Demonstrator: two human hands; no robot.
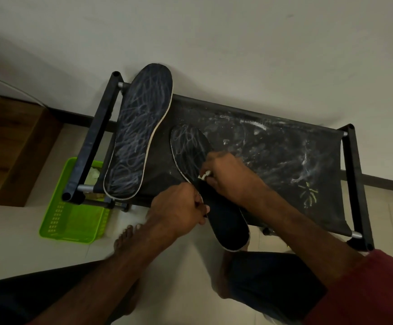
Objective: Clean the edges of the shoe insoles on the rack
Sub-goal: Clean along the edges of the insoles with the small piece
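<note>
far insole (139, 134) and near insole (226, 221), dark, chalk-scribbled, pale-edged, on the dusty black rack (284, 148)

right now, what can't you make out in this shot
- Head view: the white item pinched in the right hand is mostly covered by it; kind unclear.
- Head view: the near insole is partly hidden under the left hand.
- Head view: green basket contents, behind the rack frame, too dim.

Left hand (178, 208), right hand (226, 175): both curled.
</note>
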